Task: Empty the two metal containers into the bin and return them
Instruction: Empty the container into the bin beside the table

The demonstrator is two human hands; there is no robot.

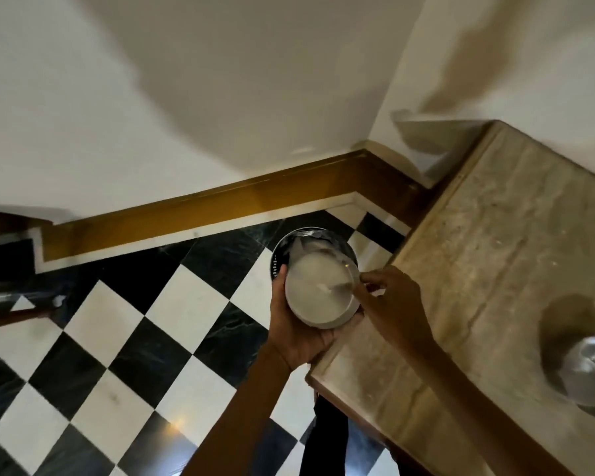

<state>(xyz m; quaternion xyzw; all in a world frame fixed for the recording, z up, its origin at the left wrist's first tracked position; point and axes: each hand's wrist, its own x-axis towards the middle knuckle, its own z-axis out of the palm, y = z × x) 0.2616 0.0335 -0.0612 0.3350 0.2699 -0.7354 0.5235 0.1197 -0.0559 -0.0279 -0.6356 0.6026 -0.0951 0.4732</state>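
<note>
While both hands grip a metal container, checkered floor meets stone table.

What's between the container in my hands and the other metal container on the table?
In the head view, only the right hand and bare tabletop lie between the held container and the second metal container.
</note>
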